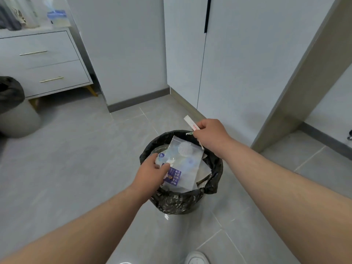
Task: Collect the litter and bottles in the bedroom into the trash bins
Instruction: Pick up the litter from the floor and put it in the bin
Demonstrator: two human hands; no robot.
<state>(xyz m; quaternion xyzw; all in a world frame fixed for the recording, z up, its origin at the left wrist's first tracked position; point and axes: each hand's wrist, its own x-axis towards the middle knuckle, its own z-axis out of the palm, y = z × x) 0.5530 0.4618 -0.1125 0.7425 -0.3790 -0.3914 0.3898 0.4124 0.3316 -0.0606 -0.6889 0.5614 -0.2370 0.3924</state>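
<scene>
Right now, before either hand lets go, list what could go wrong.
1. The right hand pinches a paper chopstick sleeve near the far rim of the trash bin; dropped there, it may land on the floor.
2. The clear zip bag the left hand holds sits high on a full bin and could slide out.

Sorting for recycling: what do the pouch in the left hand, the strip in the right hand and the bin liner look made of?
Pouch: clear, glossy plastic film, probably; contents show through it.
Strip: white matte paper sleeve, apparently, with red print.
Bin liner: thin black plastic, crinkled, with shiny creases.
</scene>
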